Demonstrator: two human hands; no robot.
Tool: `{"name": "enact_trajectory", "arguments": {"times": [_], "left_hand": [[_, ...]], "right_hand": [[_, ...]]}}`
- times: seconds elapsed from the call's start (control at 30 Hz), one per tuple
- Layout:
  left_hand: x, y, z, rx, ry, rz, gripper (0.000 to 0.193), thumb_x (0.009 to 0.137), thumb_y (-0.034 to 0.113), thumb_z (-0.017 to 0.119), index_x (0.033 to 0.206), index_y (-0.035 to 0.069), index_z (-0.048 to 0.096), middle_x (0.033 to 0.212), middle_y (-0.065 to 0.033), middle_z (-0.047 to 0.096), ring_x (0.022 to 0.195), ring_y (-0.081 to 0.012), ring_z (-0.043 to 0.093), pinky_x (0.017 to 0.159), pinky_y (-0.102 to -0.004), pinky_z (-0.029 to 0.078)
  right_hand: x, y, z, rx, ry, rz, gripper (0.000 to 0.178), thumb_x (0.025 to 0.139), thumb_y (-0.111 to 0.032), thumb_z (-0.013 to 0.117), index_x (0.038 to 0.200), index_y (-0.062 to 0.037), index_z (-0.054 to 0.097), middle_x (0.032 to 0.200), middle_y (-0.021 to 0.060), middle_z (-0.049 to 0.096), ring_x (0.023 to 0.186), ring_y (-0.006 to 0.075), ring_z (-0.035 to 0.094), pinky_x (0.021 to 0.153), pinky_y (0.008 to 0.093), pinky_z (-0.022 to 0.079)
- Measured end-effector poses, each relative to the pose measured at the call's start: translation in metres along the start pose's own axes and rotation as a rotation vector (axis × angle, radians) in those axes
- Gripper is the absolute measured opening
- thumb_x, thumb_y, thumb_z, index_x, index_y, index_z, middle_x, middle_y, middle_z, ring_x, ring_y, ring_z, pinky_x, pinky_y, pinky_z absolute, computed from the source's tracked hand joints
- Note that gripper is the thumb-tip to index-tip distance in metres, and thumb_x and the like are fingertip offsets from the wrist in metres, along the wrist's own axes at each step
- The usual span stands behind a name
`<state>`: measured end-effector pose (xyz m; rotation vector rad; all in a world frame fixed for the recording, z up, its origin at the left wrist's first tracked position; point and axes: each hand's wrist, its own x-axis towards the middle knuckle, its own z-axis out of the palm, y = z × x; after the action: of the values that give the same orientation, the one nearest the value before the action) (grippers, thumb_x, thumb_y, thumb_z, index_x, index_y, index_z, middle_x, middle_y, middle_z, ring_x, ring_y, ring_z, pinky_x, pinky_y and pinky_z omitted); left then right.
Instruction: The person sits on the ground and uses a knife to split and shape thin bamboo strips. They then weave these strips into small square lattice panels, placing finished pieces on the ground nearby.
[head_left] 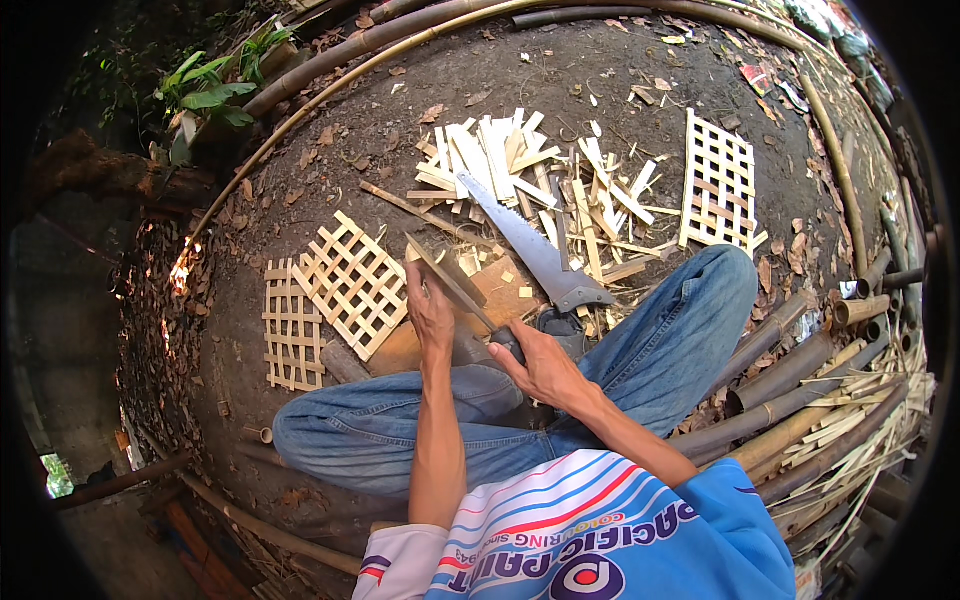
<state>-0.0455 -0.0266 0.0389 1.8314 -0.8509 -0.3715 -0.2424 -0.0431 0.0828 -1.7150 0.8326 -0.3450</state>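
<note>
My right hand (pixel 548 368) is closed round the dark handle of a large knife (pixel 462 291), whose long blade slants up and to the left. Beside the blade, my left hand (pixel 431 312) has its fingers closed on a pale bamboo piece (pixel 411 254), mostly hidden by the fingers. Under both hands lies a brown board (pixel 508 284) with small cut chips on it. A handsaw (pixel 530 240) rests just beyond, its toothed blade across a heap of split bamboo strips (pixel 490 155).
Two woven bamboo lattices (pixel 358 283) lie overlapping at the left; another lattice (pixel 718 185) lies at the far right. My crossed legs (pixel 660 325) frame the work spot. Bamboo poles (pixel 790 385) and shavings (pixel 850 430) are piled at the right. A long pole (pixel 330 110) curves behind.
</note>
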Motion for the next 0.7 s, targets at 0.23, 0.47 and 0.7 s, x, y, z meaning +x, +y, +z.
{"name": "enact_trajectory", "arguments": {"times": [0.23, 0.47, 0.7], "left_hand": [[0.005, 0.009, -0.002, -0.103, 0.069, -0.049, 0.053, 0.106, 0.04, 0.032, 0.141, 0.001, 0.039, 0.147, -0.0208, 0.038, 0.14, -0.0346, 0.032, 0.113, -0.045, 0.027], [0.073, 0.144, -0.044, 0.101, 0.039, 0.571, 0.045, 0.107, 0.036, 0.023, 0.121, 0.001, 0.047, 0.117, -0.0183, 0.044, 0.117, -0.0292, 0.036, 0.105, -0.0458, 0.025], [0.116, 0.049, 0.047, 0.617, -0.483, 0.702, 0.06, 0.106, 0.037, 0.016, 0.145, -0.003, 0.036, 0.145, -0.02, 0.045, 0.143, -0.0296, 0.03, 0.121, -0.0472, 0.008]], "right_hand": [[-0.001, -0.019, -0.013, -0.025, -0.103, 0.13, 0.041, 0.101, -0.033, 0.052, 0.107, 0.0075, 0.048, 0.078, 0.0354, 0.06, 0.081, 0.0522, 0.06, 0.071, 0.055, 0.045], [-0.006, -0.02, -0.021, -0.028, -0.082, 0.156, 0.041, 0.102, -0.032, 0.05, 0.108, 0.0089, 0.048, 0.074, 0.035, 0.061, 0.078, 0.0542, 0.06, 0.071, 0.056, 0.045], [-0.006, -0.01, -0.023, -0.039, 0.026, -0.002, 0.041, 0.102, -0.033, 0.049, 0.112, 0.0067, 0.048, 0.07, 0.0297, 0.061, 0.071, 0.0477, 0.062, 0.067, 0.0512, 0.046]]}}
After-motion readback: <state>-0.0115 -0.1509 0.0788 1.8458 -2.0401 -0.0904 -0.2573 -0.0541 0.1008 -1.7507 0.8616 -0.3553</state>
